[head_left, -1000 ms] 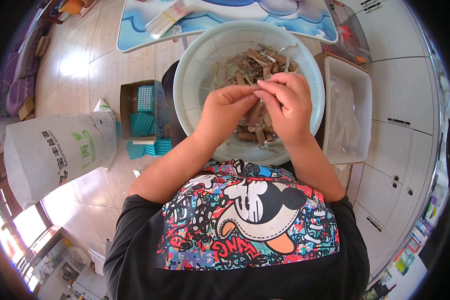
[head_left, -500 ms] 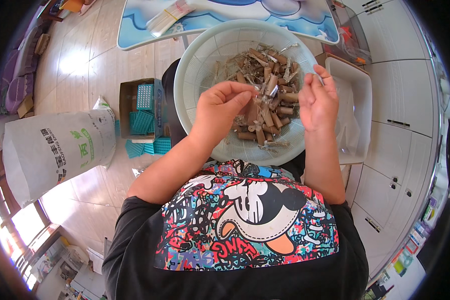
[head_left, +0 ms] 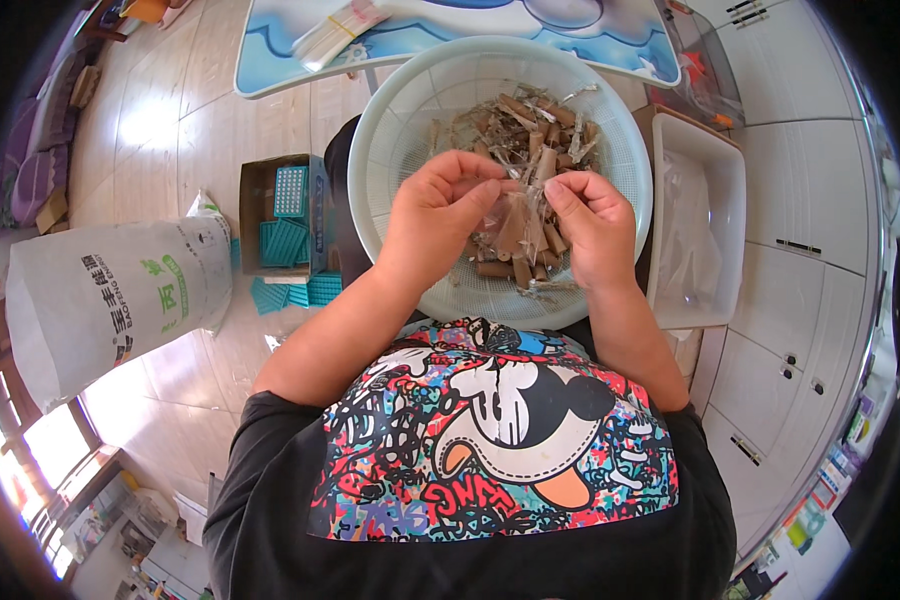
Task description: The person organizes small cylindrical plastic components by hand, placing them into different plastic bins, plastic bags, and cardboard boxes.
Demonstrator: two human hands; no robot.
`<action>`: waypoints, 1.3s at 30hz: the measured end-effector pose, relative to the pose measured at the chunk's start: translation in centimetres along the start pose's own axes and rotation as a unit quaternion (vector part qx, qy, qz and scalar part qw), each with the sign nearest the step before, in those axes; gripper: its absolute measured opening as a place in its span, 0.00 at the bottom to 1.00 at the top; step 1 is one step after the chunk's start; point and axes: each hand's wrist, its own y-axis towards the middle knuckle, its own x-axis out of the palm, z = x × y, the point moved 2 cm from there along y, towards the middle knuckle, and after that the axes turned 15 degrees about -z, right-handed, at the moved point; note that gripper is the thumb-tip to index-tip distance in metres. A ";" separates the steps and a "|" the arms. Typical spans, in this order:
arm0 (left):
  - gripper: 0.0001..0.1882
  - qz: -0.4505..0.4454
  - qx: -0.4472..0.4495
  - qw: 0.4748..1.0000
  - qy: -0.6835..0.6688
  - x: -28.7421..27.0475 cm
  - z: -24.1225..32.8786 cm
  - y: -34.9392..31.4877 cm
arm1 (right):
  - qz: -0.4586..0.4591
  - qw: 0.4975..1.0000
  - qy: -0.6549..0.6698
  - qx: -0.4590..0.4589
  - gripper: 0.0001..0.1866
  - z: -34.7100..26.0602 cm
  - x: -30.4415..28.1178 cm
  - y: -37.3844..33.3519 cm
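Note:
My left hand (head_left: 428, 222) is closed in a pinch on a small clear plastic bag (head_left: 529, 192), over the middle of a pale green mesh basket (head_left: 361, 190). From the other side, my right hand (head_left: 600, 228) pinches the bag's opposite edge between thumb and forefinger. Below both hands, several short brown paper tubes (head_left: 518, 106) lie heaped in the basket with crinkled scraps of clear film. Glare and the tubes behind make it hard to see whether the bag holds anything.
A blue patterned table (head_left: 430, 30) bears a bundle of clear plastic sleeves (head_left: 336, 36). Left of the basket are a cardboard box (head_left: 253, 215) with teal plastic trays (head_left: 286, 243) and a large white sack (head_left: 120, 290). A white bin (head_left: 735, 230) lined with clear plastic stands at the right.
My right hand has come in from the basket's right side, lower and leftward, and has taken hold of the clear plastic bag. My left hand stays nearly where it was.

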 end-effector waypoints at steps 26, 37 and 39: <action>0.13 -0.054 0.010 0.982 0.180 0.5 -0.2 1.6 | -0.012 0.991 -0.128 -0.020 0.06 -0.8 -0.9 -1.0; 0.09 -0.323 0.149 0.688 0.633 4.1 -3.9 2.6 | 0.454 0.830 -0.323 -0.026 0.10 0.2 -25.3 -9.1; 0.08 -0.366 0.031 0.679 0.635 5.1 -5.7 2.2 | 0.457 0.824 -0.334 0.004 0.10 4.1 -31.4 -11.9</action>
